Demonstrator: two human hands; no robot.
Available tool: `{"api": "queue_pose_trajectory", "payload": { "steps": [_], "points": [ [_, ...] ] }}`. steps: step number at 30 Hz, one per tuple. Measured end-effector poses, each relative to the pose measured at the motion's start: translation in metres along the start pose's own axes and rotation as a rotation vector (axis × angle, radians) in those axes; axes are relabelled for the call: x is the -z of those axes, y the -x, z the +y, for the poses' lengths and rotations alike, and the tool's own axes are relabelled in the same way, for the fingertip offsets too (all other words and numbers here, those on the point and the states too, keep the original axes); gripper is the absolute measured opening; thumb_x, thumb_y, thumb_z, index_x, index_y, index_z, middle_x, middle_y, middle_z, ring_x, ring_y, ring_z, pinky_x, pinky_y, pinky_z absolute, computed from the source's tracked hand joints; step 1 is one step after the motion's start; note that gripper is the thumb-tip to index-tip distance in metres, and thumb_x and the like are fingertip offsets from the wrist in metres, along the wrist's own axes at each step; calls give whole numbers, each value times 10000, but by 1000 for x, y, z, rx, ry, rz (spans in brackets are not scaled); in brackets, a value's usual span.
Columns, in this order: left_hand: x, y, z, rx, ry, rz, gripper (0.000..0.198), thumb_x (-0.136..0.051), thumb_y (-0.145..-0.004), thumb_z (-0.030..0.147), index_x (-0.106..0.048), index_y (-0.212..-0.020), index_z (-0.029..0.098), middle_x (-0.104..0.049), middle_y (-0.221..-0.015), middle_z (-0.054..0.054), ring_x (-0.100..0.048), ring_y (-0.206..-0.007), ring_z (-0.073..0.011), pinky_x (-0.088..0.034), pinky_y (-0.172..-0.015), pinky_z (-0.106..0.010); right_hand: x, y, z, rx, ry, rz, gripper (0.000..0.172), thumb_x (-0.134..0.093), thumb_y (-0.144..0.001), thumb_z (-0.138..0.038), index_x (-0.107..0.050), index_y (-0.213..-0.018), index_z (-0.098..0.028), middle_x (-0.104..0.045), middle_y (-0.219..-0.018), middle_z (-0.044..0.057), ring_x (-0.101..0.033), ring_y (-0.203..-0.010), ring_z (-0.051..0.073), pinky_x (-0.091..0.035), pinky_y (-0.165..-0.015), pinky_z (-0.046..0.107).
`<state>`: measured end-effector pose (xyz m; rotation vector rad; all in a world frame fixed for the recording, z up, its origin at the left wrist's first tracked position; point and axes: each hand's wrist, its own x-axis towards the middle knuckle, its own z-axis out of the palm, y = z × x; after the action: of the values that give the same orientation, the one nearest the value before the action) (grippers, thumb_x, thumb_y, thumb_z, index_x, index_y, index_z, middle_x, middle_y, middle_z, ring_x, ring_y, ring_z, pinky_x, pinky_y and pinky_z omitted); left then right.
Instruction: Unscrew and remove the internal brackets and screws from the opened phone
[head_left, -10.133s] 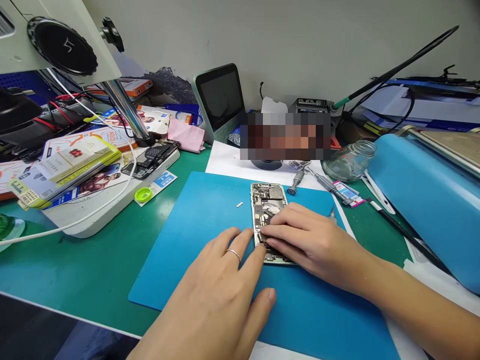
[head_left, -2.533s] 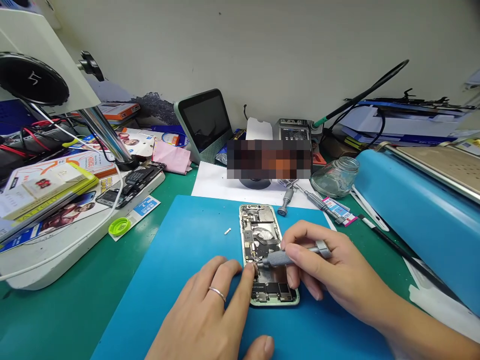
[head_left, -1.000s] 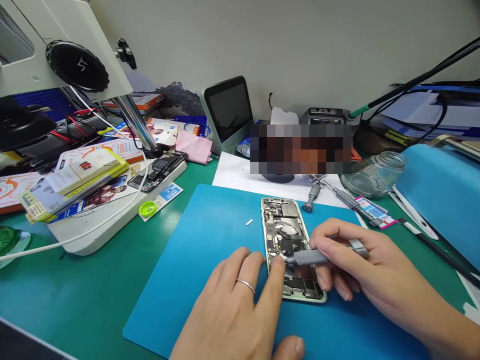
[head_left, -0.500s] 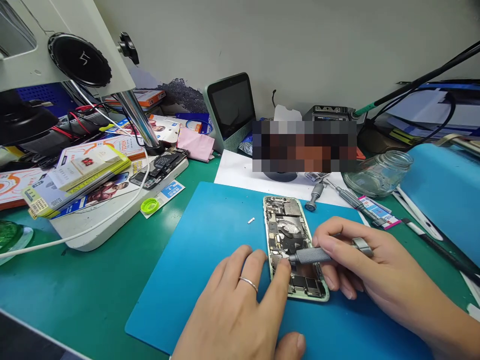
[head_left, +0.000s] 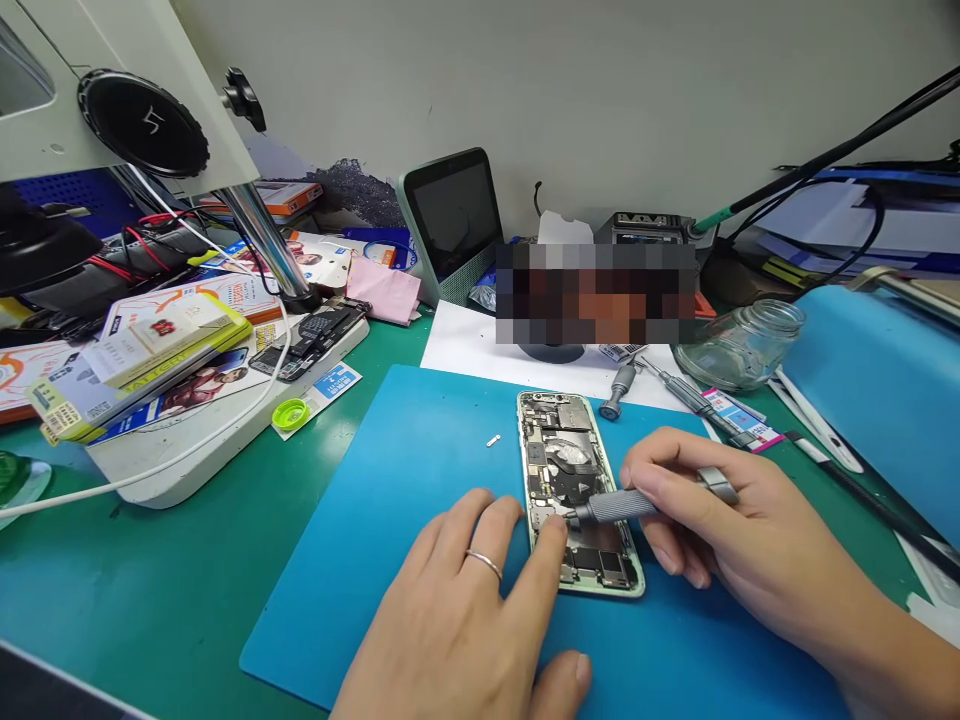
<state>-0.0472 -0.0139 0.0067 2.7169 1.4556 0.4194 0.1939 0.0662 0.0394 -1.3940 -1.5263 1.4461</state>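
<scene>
An opened smartphone (head_left: pixel 574 455) lies on the blue mat (head_left: pixel 360 500), its inner boards and parts exposed. My right hand (head_left: pixel 720 515) is closed around a grey screwdriver (head_left: pixel 616 506), which lies at a low slant across the phone. The driver's tip meets the left-middle part of the phone, right by my left index fingertip. With fingers spread, my left hand (head_left: pixel 465 610) rests on the mat and the phone's left edge, its index finger touching the inside. A small silvery piece (head_left: pixel 493 440) sits on the mat left of the phone.
Behind the phone lie another screwdriver (head_left: pixel 619 390), a long slim driver (head_left: pixel 697 398) and a glass jar (head_left: pixel 742 345). A microscope stand (head_left: pixel 172 480) with boxes and phone parts on its base is at left. A small display (head_left: pixel 454 215) stands at the back.
The whole view has shifted slightly, so things appear a little further left. Both hands keep nearly the same pose, with the screwdriver tip still at the same part of the phone.
</scene>
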Motion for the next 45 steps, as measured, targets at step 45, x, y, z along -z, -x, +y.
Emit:
{"api": "queue_pose_trajectory", "payload": {
  "steps": [45],
  "points": [
    [5, 0, -2, -28, -45, 49, 565, -460, -1113, 579, -563, -1517, 198, -694, -1425, -107, -671, -1285, -333, -643, -982, -452, -1, 1, 0, 98, -87, 79, 462, -814, -857, -657, -687, -746, -227, -554, -432, -45, -435, -399, 74, -332, -379, 173]
  ]
}}
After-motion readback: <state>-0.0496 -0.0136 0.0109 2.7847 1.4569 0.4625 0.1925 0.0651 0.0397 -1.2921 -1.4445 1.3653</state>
